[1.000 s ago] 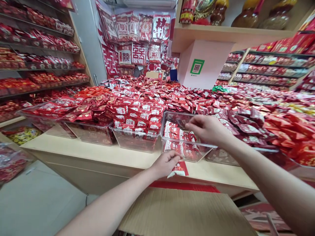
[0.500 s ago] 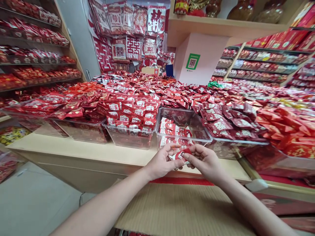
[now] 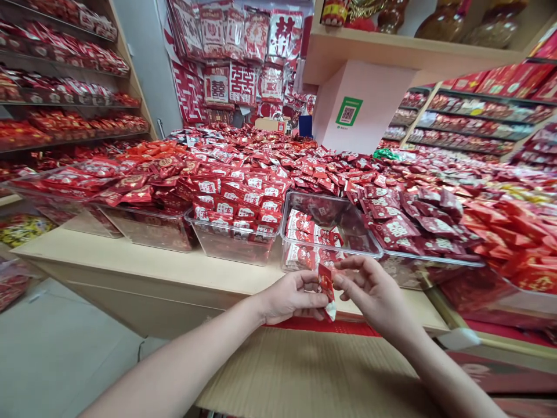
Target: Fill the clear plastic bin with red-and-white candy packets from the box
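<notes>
A small red-and-white candy packet (image 3: pixel 326 287) is turned on end in front of me, its white end pointing down. My left hand (image 3: pixel 296 299) pinches it between thumb and fingers. At the packet's right edge is my right hand (image 3: pixel 369 290), its fingers bent and apart; whether a fingertip touches the packet is hard to tell. Just behind both hands stands a clear plastic bin (image 3: pixel 333 252), with similar red-and-white packets (image 3: pixel 311 232) standing in rows on its left side.
Left of that bin, another clear bin (image 3: pixel 237 247) is heaped with red packets. Dark red packets (image 3: pixel 400 223) fill the bin to its right. A pale counter edge (image 3: pixel 143 261) runs beneath. Cardboard (image 3: pixel 313 366) lies below my forearms. A white pillar (image 3: pixel 365 104) supports an overhead shelf.
The packet has turned from lying crosswise between both hands to upright in my left hand. My right hand has loosened from it and shifted slightly right. The view has moved a little.
</notes>
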`<state>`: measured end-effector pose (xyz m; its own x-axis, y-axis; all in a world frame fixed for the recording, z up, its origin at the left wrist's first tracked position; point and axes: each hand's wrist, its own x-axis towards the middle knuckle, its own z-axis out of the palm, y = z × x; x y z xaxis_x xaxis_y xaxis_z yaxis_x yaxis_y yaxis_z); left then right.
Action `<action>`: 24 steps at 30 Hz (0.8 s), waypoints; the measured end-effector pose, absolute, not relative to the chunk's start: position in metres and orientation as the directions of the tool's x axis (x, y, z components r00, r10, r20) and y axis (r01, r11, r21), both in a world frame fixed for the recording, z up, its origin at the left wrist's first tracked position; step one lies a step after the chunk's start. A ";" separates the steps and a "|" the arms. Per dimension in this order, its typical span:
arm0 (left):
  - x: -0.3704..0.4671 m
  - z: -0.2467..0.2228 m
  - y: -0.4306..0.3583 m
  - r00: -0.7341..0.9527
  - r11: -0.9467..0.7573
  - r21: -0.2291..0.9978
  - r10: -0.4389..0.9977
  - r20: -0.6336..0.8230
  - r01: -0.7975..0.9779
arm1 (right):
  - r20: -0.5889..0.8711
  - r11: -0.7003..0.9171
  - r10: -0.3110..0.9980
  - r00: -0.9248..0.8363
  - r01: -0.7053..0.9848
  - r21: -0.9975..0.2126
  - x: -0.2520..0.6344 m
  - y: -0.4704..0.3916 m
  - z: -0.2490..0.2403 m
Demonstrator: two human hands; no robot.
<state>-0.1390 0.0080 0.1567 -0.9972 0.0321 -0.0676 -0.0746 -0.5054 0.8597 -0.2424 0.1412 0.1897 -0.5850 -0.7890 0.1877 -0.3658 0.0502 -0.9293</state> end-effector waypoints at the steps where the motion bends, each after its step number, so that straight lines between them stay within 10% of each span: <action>1: -0.140 0.156 0.010 -0.997 -0.490 0.870 -0.031 -0.071 -0.046 | 0.176 0.062 -0.781 -0.599 -0.356 -0.932 -0.241 0.141 0.190; 13: -0.142 0.157 0.003 -0.976 -0.356 0.930 -0.217 0.007 0.086 | 0.186 -0.038 -0.812 -0.553 -0.267 -0.963 -0.239 0.136 0.186; 24: -0.132 0.196 0.016 -0.998 0.085 0.995 -0.040 0.055 0.051 | 0.232 0.043 -0.925 -0.300 -0.691 -0.721 -0.241 0.173 0.217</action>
<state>-0.1317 0.0163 0.1964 -0.9977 -0.0399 0.0550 0.0514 0.0854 0.9950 -0.2409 0.1729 0.2168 -0.2999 -0.9254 0.2317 -0.6912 0.0434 -0.7214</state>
